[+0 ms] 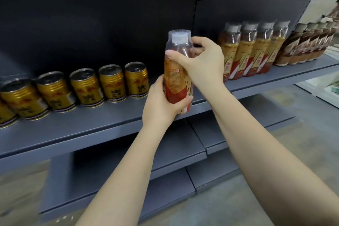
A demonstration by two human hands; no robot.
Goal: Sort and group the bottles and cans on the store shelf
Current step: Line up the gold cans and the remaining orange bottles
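A tea bottle (175,77) with a white cap and an orange-red label stands upright at the middle of the grey shelf (110,126). My left hand (161,104) grips its lower part from the left. My right hand (201,60) grips its upper part from the right, thumb across the front. To the left runs a row of several gold cans (86,86). To the right stand several matching tea bottles (251,53), and past them several brown-labelled bottles (308,46).
The shelf's back wall (91,14) is dark. Lower grey shelves (165,161) sit under my arms. The floor (275,152) shows at the lower right. Shelf surface lies bare between the cans and the tea bottles.
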